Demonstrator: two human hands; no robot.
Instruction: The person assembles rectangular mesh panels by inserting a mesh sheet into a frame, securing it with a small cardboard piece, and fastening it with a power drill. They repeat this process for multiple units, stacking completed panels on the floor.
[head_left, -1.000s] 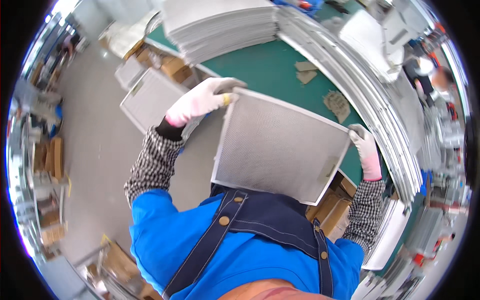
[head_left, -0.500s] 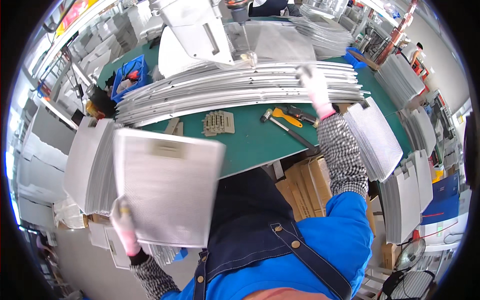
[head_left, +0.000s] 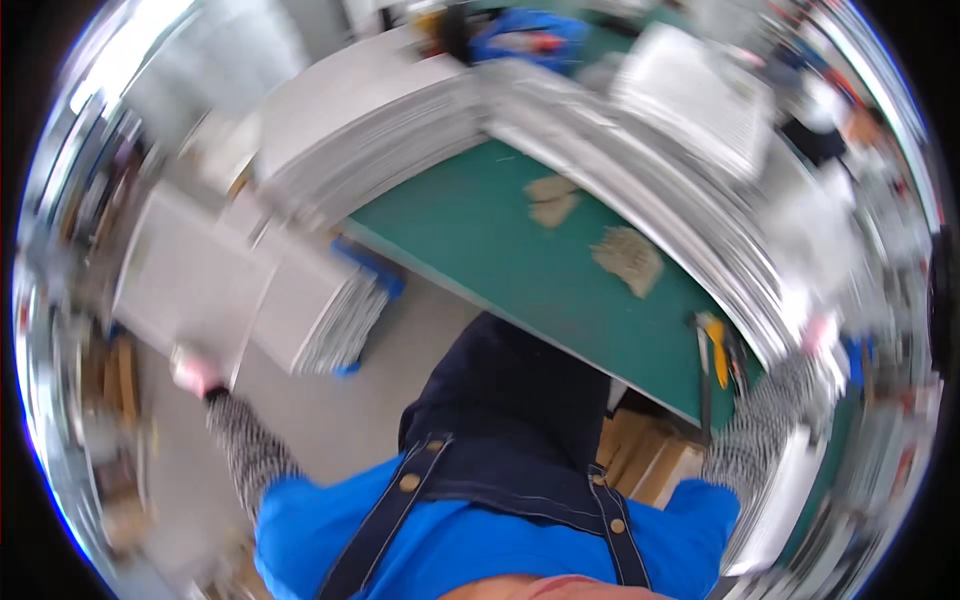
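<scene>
My left hand [head_left: 196, 370], in a pale glove, grips the near edge of a light grey mesh panel [head_left: 185, 265]. The panel is out at the left, beside and partly over a stack of similar panels [head_left: 305, 300] below table height. Far off to the right, my right hand [head_left: 820, 332] is by the right end of a long pile of silvery metal strips [head_left: 650, 185]. Motion smears its fingers, so whether it touches the strips is unclear.
On the green tabletop [head_left: 450, 225] lie beige plastic parts [head_left: 628, 260], a hammer [head_left: 703, 375] and a yellow-handled tool [head_left: 717, 350]. A tall panel stack [head_left: 370, 130] stands at the table's left end, near a blue bin [head_left: 530, 38]. Cardboard boxes [head_left: 650, 460] sit underneath.
The view has swung left. My left hand has carried the panel from in front of my body out to the low stack at the left. My right arm still reaches toward the strips.
</scene>
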